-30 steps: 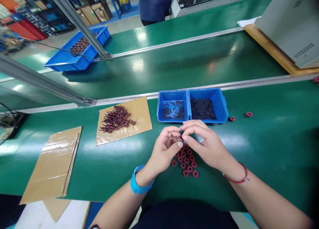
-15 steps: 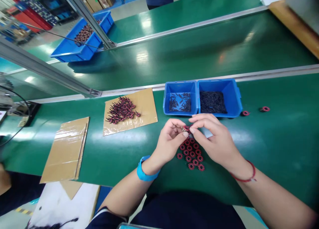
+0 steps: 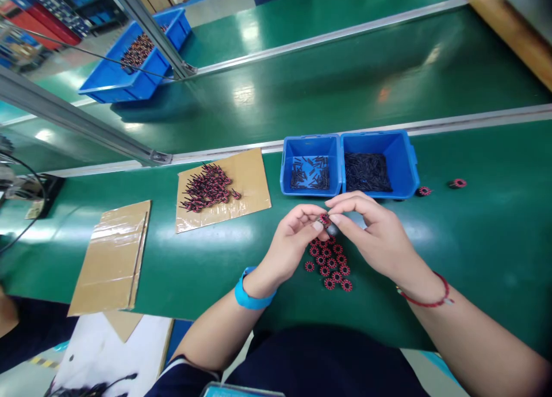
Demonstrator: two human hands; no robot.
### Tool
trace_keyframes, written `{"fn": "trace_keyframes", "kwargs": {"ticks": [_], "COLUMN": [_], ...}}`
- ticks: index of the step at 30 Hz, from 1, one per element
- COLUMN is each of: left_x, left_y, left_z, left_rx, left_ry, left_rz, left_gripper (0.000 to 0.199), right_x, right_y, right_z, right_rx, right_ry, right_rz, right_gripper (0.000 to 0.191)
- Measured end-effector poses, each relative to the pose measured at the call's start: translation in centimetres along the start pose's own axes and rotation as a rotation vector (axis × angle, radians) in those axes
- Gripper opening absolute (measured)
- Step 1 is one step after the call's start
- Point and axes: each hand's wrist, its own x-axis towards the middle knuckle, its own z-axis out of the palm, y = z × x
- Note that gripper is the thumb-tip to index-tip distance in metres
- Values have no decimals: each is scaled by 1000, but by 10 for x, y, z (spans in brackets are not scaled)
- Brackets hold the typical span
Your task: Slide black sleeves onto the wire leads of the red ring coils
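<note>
My left hand [image 3: 297, 233] pinches a small red-and-black ring-shaped coil [image 3: 324, 219] between thumb and fingers. My right hand [image 3: 371, 230] meets it from the right, thumb and forefinger closed at the coil's edge; whatever is between those fingertips is too small to make out. Below both hands, several like coils [image 3: 332, 263] lie grouped on the green table. Just beyond the hands are two blue bins side by side: the left bin [image 3: 282, 175] has scattered short black tubes [image 3: 317, 172], the right bin [image 3: 403, 155] a thick layer of black tubes [image 3: 366, 171].
Left of the bins, a cardboard sheet [image 3: 252, 178] bears a heap of coils with black tubes [image 3: 207, 187]. More folded cardboard [image 3: 110, 253] lies farther left. Two loose coils [image 3: 457, 183] sit right of the bins. A metal post [image 3: 99, 129] and large blue crate [image 3: 116, 89] stand beyond.
The coil has been tilted slightly between my fingers, and both hands stay close together over the group. The whole view has shifted a little.
</note>
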Motion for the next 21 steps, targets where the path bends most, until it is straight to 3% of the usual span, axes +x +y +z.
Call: {"fn": "trace_keyframes", "kwargs": {"ticks": [7,12,16,18,21], "left_x": [-1,-1,-1,-1,0], "left_y": [7,4,1,1,4], "left_z": [0,0,1,1,1], "left_rx": [-163,-177,-217,-258,-314], "left_ry": [-54,-111,-142,-138,-85], "left_rz": [-159,-216,-219,-213,-219], "left_gripper": [23,22,20,19,17], "right_x": [3,3,0,0,14], "right_y": [3,-1,-5,-5,-3], "right_z": [-12,-10,-5,-4,-6], "right_rx": [126,212,216,226,162], "right_ry": [178,-83,-130,-54,169], "right_rz": [58,120,78,39,2], "right_gripper": [7,9,11,12,10]}}
